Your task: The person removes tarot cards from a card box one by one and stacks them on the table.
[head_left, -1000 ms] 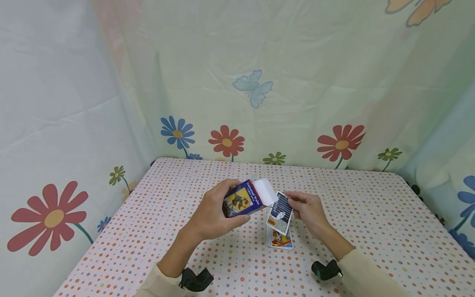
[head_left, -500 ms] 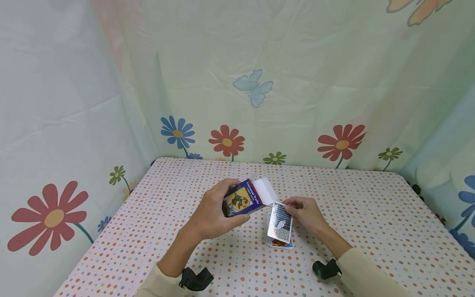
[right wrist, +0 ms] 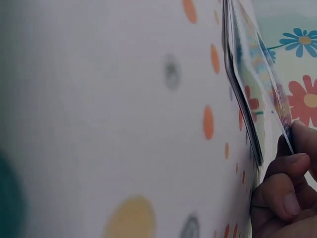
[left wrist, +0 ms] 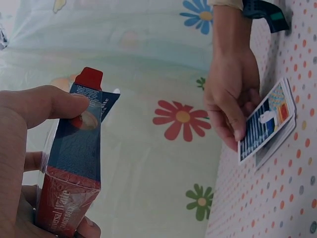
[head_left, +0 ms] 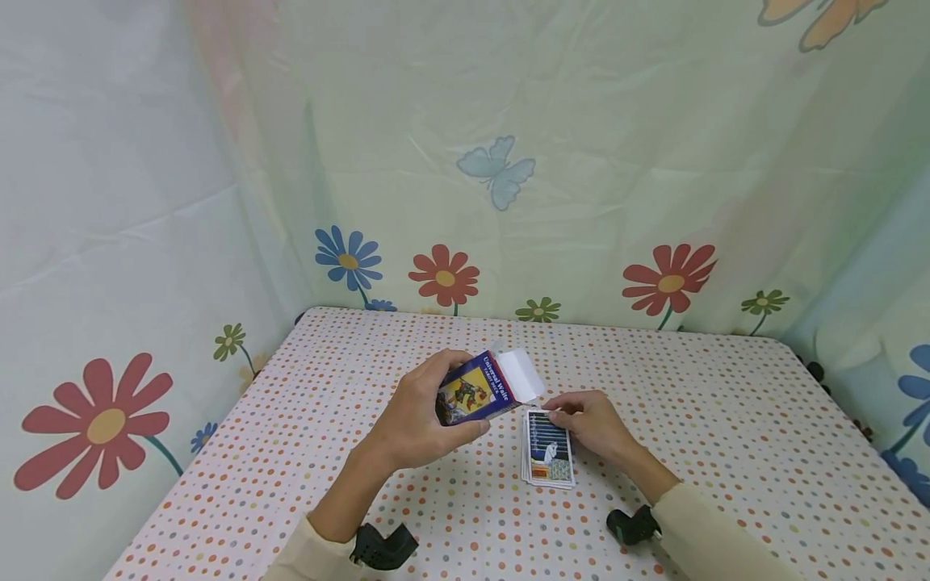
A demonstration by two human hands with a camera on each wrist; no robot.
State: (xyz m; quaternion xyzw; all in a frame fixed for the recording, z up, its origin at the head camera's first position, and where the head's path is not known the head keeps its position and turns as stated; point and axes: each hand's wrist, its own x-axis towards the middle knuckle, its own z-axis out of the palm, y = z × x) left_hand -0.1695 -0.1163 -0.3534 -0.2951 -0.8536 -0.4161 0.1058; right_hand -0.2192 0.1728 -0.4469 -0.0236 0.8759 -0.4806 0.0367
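Observation:
My left hand (head_left: 416,426) grips a blue and red tarot box (head_left: 468,394), held tilted above the table with its white flap open towards the right. Between right thumb and fingers I pinch one tarot card (head_left: 550,453) by its far end; its picture shows dark stripes and a white figure. Beneath that card lies a small stack of cards (left wrist: 278,143), mostly covered by it in the head view. From the right wrist view, the pinched end of the card is raised off the stack (right wrist: 243,96), while its near end comes down close to it.
A dotted cloth covers the table (head_left: 407,516). Behind it hangs a pale curtain (head_left: 581,194) printed with flowers and butterflies, and more cloth closes in the left and right sides. Each wrist wears a black camera (head_left: 383,547).
My right hand has brought the card down and towards me, from beside the box's flap onto the stack, straightening it to line up. The left hand and box stay put.

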